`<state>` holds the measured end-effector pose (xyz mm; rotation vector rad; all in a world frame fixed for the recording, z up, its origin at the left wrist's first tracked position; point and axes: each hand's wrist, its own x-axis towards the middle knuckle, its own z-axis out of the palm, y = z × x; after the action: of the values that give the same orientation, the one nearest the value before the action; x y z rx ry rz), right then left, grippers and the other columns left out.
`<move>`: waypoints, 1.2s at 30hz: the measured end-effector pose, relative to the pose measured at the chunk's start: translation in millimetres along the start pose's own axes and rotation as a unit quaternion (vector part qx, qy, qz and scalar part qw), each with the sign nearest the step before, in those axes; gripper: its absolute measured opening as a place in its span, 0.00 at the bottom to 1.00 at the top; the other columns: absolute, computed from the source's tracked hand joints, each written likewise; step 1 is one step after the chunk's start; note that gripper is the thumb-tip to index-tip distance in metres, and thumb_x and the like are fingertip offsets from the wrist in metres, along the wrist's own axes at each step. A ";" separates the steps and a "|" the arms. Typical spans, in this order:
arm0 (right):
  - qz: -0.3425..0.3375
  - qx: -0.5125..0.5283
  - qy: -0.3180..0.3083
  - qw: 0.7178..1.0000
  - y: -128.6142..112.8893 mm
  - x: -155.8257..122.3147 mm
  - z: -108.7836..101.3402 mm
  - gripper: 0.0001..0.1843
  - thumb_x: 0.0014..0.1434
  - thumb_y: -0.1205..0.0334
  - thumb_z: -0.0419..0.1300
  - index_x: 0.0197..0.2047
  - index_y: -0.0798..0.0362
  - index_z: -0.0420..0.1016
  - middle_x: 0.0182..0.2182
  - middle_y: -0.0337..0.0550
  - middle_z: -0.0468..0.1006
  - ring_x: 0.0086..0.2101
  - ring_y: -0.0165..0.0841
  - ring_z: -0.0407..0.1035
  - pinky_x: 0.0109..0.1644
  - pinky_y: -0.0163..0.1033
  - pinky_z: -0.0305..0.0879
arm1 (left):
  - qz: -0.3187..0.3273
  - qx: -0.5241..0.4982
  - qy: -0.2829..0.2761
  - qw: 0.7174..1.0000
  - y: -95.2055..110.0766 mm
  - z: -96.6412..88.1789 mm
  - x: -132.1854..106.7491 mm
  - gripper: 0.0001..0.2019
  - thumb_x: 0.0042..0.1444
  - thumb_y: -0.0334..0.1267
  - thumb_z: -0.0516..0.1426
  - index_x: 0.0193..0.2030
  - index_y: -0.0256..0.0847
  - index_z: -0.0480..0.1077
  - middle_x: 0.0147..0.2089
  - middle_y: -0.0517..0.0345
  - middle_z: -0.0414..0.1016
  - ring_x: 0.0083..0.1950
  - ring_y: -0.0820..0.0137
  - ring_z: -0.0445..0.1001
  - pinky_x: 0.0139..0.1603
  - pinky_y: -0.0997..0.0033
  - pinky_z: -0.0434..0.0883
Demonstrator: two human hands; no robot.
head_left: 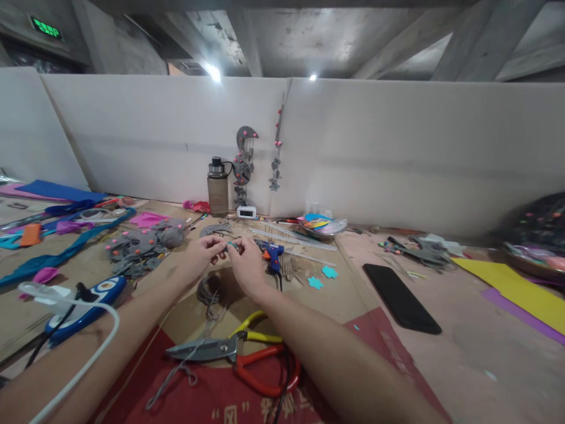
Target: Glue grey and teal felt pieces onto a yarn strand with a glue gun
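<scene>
My left hand and my right hand meet over the middle of the table, fingertips pinched close together. Between them shows a small teal piece, mostly covered by the fingers, so its exact shape is hidden. Just right of my right hand lies a blue glue gun. Two turquoise flower-shaped cutouts rest beyond it. Below my hands sits a coil of grey cord, its loose end trailing across the red-handled scissors. Yellow-handled pliers or snips lie partly under my right forearm.
A black phone lies at right, near yellow sheets. On the left are a blue power strip, a white cable and grey felt pieces with pink dots. A bottle stands at the back by a small clock.
</scene>
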<state>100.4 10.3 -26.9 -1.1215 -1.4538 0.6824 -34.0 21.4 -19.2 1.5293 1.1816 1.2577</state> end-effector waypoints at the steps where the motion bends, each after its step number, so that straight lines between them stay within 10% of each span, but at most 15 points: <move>1: -0.001 0.002 -0.001 1.000 0.8 -0.2 0.5 0.06 0.52 0.61 0.56 0.27 0.52 0.71 0.29 0.39 0.72 0.33 0.32 0.63 0.38 0.36 0.58 | 0.001 0.004 0.002 1.000 -0.6 -0.1 -0.5 0.14 0.46 0.48 0.61 0.29 0.38 0.72 0.22 0.60 0.69 0.21 0.76 0.61 0.22 0.76 0.58; 36: -0.020 -0.062 -0.004 0.998 16.0 4.7 -0.5 0.05 0.51 0.62 0.56 0.26 0.52 0.70 0.26 0.38 0.70 0.30 0.31 0.62 0.36 0.35 0.58 | -0.025 -0.013 0.024 0.999 -10.2 14.2 -7.4 0.16 0.46 0.50 0.61 0.30 0.38 0.68 0.19 0.65 0.65 0.18 0.79 0.58 0.20 0.79 0.54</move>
<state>105.4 20.6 -39.1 -1.1821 -1.5375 0.5753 -22.1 16.2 -33.1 1.4490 1.2220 1.2777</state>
